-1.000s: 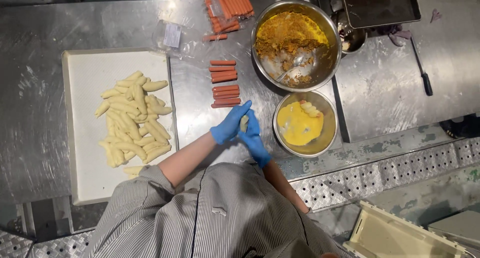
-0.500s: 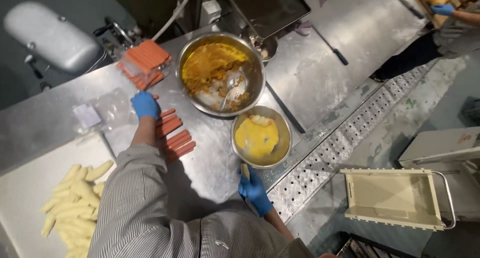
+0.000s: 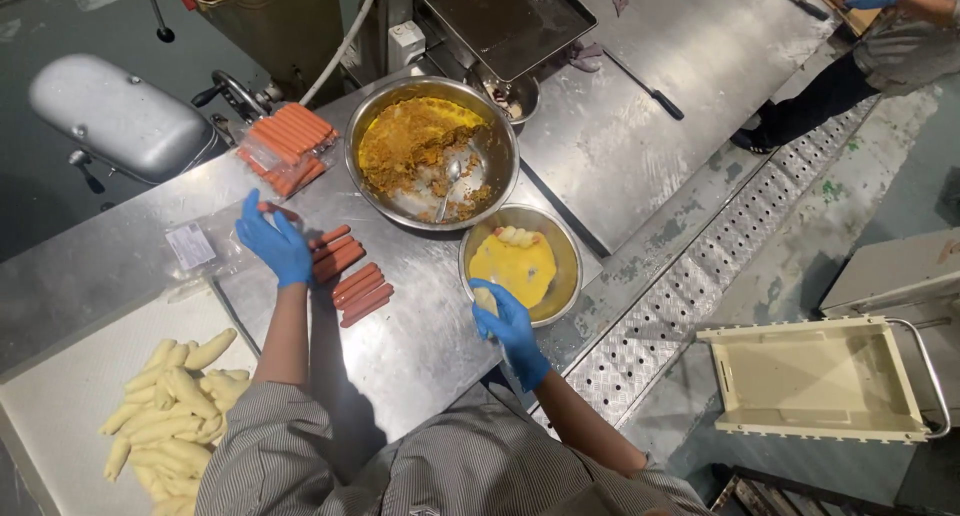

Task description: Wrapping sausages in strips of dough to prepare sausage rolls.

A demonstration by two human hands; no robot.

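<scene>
A: Sausage (image 3: 277,212) position?

B: At the near end of the row (image 3: 345,273) on the steel table (image 3: 420,336), under my left hand (image 3: 275,242). The fingers close on one piece.

A: Right hand (image 3: 510,328)?

B: It grips a pale dough lump (image 3: 486,300) at the rim of the small bowl (image 3: 560,298) of yellow batter.

A: Method?

B: I judge it best to lift one sausage clear of its neighbours, keep the dough pinched, and bring both together over bare table, away from the large bowl (image 3: 432,156).

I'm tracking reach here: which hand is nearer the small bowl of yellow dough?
Right. The right hand is at the rim of the small bowl, holding a dough piece; the left hand is over the sausages.
</scene>
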